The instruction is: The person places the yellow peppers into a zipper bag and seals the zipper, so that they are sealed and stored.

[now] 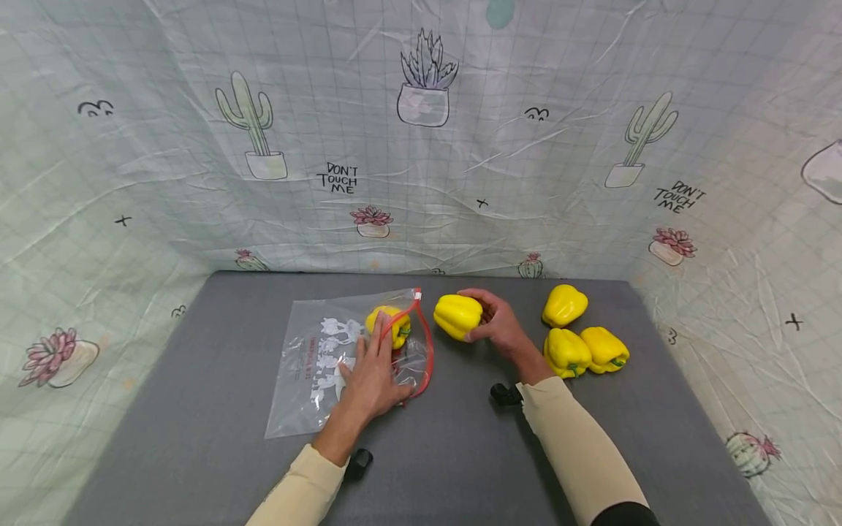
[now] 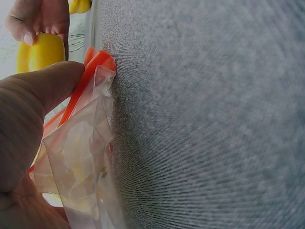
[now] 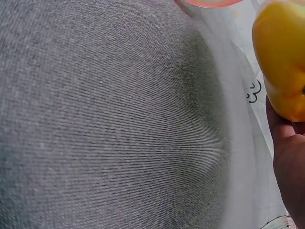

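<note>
"One glossy yellow, blocky bell pepper (image 1: 457, 317) sits in the right hand (image 1: 503, 327). How do the fingers lie on it?"

"Curled round its right end, thumb on the near side, the others on the far side. The left wrist view shows it raised off the dark grey surface (image 1: 473, 453)."

"And the left hand (image 1: 371, 383)?"

"Its fingers are nearly straight and spread, resting on a clear plastic bag (image 1: 322, 369) printed with white animal figures. The thumb stretches out to touch the red zip edge (image 1: 430, 358)."

"What's under those left fingertips?"

"A second yellow bell pepper (image 1: 397, 336), in the bag's mouth between its two red edges, green stem turned to the right. The small white slider (image 1: 417, 295) is just beyond the same fingertips, at the mouth's far corner."

"Any more peppers?"

"Three, all to the right of the right fingers. A third yellow bell pepper (image 1: 565, 305) is farthest from the person; nearer, a fourth yellow bell pepper (image 1: 566, 352) and a fifth yellow bell pepper (image 1: 604, 349) lie side by side."

"And beyond both hands' fingers?"

"A pale cloth (image 1: 487, 168) printed with potted cacti."
</note>
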Demonstrator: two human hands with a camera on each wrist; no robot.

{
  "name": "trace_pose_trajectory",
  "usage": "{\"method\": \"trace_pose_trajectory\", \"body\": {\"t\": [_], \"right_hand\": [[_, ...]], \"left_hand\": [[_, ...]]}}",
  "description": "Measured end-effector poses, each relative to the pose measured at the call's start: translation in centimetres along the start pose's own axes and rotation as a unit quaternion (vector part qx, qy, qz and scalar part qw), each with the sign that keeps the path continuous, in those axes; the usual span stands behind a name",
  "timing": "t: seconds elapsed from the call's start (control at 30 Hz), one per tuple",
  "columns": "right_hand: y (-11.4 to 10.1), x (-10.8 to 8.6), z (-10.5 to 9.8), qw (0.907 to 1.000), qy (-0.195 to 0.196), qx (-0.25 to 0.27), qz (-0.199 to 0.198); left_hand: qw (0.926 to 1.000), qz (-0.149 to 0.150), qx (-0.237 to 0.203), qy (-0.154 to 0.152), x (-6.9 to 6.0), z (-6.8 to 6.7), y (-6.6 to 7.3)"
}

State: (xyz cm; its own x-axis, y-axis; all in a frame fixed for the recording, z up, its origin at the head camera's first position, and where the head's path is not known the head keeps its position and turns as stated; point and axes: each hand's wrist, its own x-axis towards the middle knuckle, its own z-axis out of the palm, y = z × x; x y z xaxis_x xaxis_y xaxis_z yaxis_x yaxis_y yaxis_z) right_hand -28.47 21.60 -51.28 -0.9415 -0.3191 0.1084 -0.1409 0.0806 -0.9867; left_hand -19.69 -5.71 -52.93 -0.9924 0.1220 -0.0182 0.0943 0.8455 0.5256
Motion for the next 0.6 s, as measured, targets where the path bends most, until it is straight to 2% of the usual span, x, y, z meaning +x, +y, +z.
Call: {"method": "trace_pose_trajectory", "body": {"t": [0.6], "right_hand": [[0.42, -0.09, 0.83, 0.9987, -0.05, -0.002, 0.012]], "left_hand": [[1.0, -0.001, -0.001, -0.007, 0.05, 0.05, -0.07]]}}
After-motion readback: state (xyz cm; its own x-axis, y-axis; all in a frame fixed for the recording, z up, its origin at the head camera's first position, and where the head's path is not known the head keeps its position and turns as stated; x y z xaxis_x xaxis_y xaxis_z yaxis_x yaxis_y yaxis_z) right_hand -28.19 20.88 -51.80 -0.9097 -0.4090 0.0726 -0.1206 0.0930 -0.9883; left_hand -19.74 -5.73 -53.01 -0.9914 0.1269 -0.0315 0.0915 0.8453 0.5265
